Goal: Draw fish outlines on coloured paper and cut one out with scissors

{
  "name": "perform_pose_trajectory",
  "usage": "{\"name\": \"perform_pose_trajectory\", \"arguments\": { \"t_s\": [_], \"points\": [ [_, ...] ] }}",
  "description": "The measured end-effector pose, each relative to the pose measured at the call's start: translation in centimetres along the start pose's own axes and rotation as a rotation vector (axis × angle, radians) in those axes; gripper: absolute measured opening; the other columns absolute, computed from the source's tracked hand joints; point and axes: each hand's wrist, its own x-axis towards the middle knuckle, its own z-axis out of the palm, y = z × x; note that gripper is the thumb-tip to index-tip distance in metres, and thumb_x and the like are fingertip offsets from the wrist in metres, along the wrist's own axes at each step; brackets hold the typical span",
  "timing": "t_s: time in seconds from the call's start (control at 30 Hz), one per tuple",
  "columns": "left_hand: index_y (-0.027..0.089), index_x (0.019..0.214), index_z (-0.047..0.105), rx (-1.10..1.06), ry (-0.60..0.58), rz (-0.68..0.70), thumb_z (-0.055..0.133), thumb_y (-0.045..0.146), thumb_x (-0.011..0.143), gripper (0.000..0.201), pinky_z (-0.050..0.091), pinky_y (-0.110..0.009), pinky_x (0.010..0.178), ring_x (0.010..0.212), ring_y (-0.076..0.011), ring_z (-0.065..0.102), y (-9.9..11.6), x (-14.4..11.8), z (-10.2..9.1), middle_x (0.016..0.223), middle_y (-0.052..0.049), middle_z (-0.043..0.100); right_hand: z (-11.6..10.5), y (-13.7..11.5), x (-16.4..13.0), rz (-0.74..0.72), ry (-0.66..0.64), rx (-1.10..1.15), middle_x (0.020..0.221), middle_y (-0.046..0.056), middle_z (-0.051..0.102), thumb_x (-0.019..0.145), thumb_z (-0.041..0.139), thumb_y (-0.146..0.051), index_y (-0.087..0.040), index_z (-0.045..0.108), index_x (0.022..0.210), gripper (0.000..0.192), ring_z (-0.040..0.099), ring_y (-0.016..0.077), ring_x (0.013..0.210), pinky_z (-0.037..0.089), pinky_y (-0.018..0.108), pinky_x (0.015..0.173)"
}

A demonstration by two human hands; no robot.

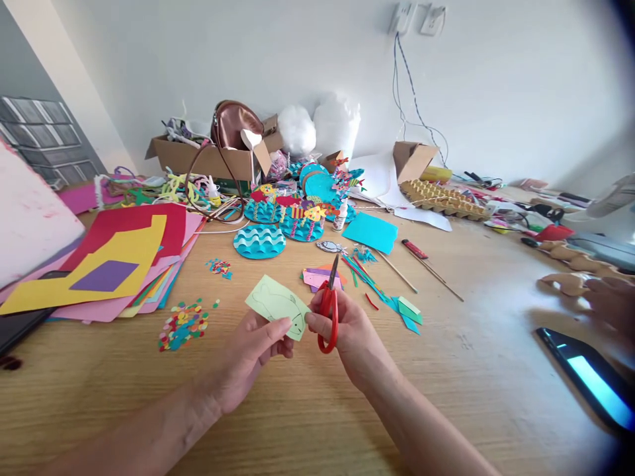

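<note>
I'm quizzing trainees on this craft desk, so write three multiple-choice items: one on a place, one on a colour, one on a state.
1. Where does the pile of confetti lie?
A. left of the left hand
B. inside the box
C. on the phone

2. What colour are the scissors' handles?
A. blue
B. red
C. black

3. How is the green paper held?
A. flat on the desk, untouched
B. folded inside the right hand
C. pinched in the left hand, above the desk

Key: 1 A, the confetti sits on the desk left of the left hand. 2 B, the scissors in the right hand have red handles. 3 C, the left hand's fingers grip the green paper at its lower edge, lifted off the wood.
</note>
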Motion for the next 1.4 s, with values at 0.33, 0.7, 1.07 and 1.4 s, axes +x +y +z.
{"name": "perform_pose_trajectory", "arguments": {
  "t_s": [0.33, 0.7, 1.07, 1.4],
  "points": [
    [0.015, 0.071, 0.062, 0.152, 0.056, 0.049, 0.068, 0.033, 0.072, 0.019, 0.044, -0.021, 0.046, 0.053, -0.0110, 0.050, -0.3, -0.1, 0.2, 0.060, 0.001, 0.058, 0.2, 0.2, -1.0, 0.006, -0.089, -0.059, 0.059, -0.007, 0.049, 0.061, 0.074, -0.033, -0.018, 0.048, 0.075, 0.032, 0.042, 0.0084, 0.054, 0.031, 0.020, 0.049],
    [0.015, 0.072, 0.064, 0.022, 0.395, 0.158, 0.073, 0.030, 0.061, 0.021, 0.054, -0.027, 0.057, 0.064, -0.0178, 0.063, 0.8, 0.0, 1.3, 0.067, -0.002, 0.067, 0.2, 0.7, -3.3, 0.030, -0.224, -0.484, 0.054, -0.004, 0.046, 0.086, 0.044, -0.048, -0.020, 0.043, 0.062, 0.037, 0.047, 0.0107, 0.052, 0.035, 0.021, 0.048],
    [0.014, 0.067, 0.067, 0.098, 0.347, 0.137, 0.070, 0.032, 0.064, 0.018, 0.054, -0.027, 0.057, 0.065, -0.0200, 0.066, 0.6, 0.0, 1.1, 0.065, -0.003, 0.068, 0.2, 1.2, -3.1, 0.007, -0.291, -0.567, 0.051, -0.004, 0.042, 0.088, 0.041, -0.043, -0.020, 0.040, 0.059, 0.038, 0.041, 0.0096, 0.049, 0.032, 0.019, 0.046],
    [0.016, 0.067, 0.068, 0.082, 0.342, 0.106, 0.071, 0.029, 0.064, 0.014, 0.054, -0.029, 0.059, 0.064, -0.0200, 0.066, 0.3, -0.2, 0.8, 0.065, -0.002, 0.069, 0.3, 1.3, -3.1, 0.016, -0.275, -0.626, 0.050, -0.004, 0.042, 0.088, 0.041, -0.039, -0.020, 0.039, 0.057, 0.037, 0.038, 0.0096, 0.048, 0.028, 0.021, 0.046]
  ]
}}
